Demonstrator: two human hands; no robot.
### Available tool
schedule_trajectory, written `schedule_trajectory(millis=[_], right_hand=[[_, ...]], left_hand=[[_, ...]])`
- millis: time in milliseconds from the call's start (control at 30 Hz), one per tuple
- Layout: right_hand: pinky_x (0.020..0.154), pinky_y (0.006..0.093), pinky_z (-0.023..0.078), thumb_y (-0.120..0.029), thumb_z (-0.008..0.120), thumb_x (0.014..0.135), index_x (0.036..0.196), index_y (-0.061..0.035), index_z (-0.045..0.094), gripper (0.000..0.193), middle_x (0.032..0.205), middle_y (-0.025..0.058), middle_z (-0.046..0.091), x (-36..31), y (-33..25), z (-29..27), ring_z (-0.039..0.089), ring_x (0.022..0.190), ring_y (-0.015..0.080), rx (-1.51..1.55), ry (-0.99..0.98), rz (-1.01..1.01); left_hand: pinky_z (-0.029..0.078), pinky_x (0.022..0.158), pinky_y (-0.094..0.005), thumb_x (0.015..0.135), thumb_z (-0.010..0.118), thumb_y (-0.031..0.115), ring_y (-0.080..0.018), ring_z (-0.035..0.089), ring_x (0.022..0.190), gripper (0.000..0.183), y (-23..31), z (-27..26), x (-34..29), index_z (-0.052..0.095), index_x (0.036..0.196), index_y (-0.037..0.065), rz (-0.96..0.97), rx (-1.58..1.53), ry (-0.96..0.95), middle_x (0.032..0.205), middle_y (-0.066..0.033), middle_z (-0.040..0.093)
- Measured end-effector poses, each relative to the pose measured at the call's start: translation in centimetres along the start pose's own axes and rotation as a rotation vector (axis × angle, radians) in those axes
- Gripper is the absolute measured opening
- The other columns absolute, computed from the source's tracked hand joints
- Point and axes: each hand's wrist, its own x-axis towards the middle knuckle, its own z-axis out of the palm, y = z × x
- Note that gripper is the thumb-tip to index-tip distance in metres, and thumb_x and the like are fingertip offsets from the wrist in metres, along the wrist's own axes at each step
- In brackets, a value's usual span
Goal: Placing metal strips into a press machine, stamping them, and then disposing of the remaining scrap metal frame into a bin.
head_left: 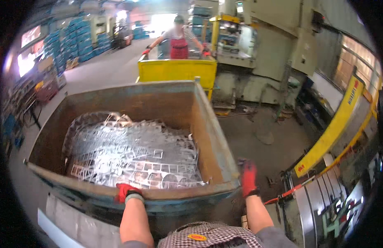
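A large, worn steel scrap bin (170,193) with rusty brown inner walls stands right in front of me. In it lies a heap of shiny sheet-metal scrap (131,149), flat strips with punched-out openings. My left hand (127,191), in a red glove, is hooked over the bin's near rim, its fingers curled to the inside. Just beyond the near right corner is my right hand (249,178), gloved in red with dark fingertips. Motion smears its fingers, and whether it touches the corner I cannot tell.
Behind the bin, a co-worker (179,43) in a red apron holds a yellow bin (177,71). A big press (274,45) rises at the back right. On the right run a yellow machine guard (330,128) and metal plates (315,202). Blue crates (77,39) are stacked far left.
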Motion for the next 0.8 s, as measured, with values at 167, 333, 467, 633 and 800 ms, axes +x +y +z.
schedule_trajectory(millis=[167, 333, 467, 633, 800], right_hand=[[0.086, 0.0329, 0.042, -0.026, 0.035, 0.096, 0.113, 0.0006, 0.053, 0.036, 0.109, 0.0116, 0.057, 7.5, -4.9, -6.3, 0.054, 0.093, 0.0209, 0.243, 0.007, -0.088], [0.093, 0.0337, 0.038, -0.029, 0.039, 0.092, 0.125, -0.0013, 0.044, 0.043, 0.117, 0.0059, 0.053, 6.5, -11.4, -6.8, 0.053, 0.098, 0.0228, -0.014, 0.177, -0.382], [0.093, 0.0329, 0.037, -0.033, 0.037, 0.093, 0.125, -0.0017, 0.046, 0.046, 0.109, 0.0085, 0.057, 4.2, -9.1, -1.5, 0.054, 0.097, 0.0195, 0.271, 0.33, 0.006], [0.09, 0.0321, 0.039, -0.034, 0.035, 0.095, 0.123, -0.0011, 0.049, 0.045, 0.105, 0.0094, 0.06, 2.3, -6.1, 3.0, 0.054, 0.097, 0.0185, 0.641, -0.266, 0.084], [0.094, 0.0351, 0.039, -0.022, 0.045, 0.093, 0.126, 0.0004, 0.045, 0.04, 0.125, 0.0152, 0.052, 4.1, -10.5, 1.0, 0.052, 0.109, 0.0251, 0.178, 0.114, -0.023]], left_hand=[[0.031, 0.099, -0.052, 0.072, 0.067, 0.032, -0.0198, 0.049, 0.115, 0.053, 0.2, 0.3, 0.4, 0.055, 0.122, 0.021, -0.028, -0.125, -0.116, 0.128, 0.0042, 0.05], [0.035, 0.09, -0.0467, 0.086, 0.047, 0.037, -0.0247, 0.05, 0.114, 0.049, 1.1, 2.2, 2.5, 0.039, 0.129, 0.017, 0.114, 0.331, -0.142, 0.129, -0.0022, 0.049], [0.032, 0.097, -0.0467, 0.086, 0.044, 0.041, -0.0253, 0.047, 0.118, 0.053, 0.6, 2.1, 3.6, 0.034, 0.132, 0.017, 0.119, 0.371, -0.165, 0.133, -0.0028, 0.045], [0.03, 0.099, -0.0494, 0.084, 0.049, 0.044, -0.0272, 0.043, 0.122, 0.061, 0.9, 1.2, 3.7, 0.033, 0.134, 0.014, 0.044, 0.041, -0.224, 0.136, -0.0089, 0.04], [0.03, 0.1, -0.0486, 0.082, 0.05, 0.045, -0.0279, 0.042, 0.122, 0.063, 1.7, 2.0, 4.3, 0.034, 0.134, 0.014, -0.388, -0.521, -0.101, 0.135, -0.0104, 0.04]])
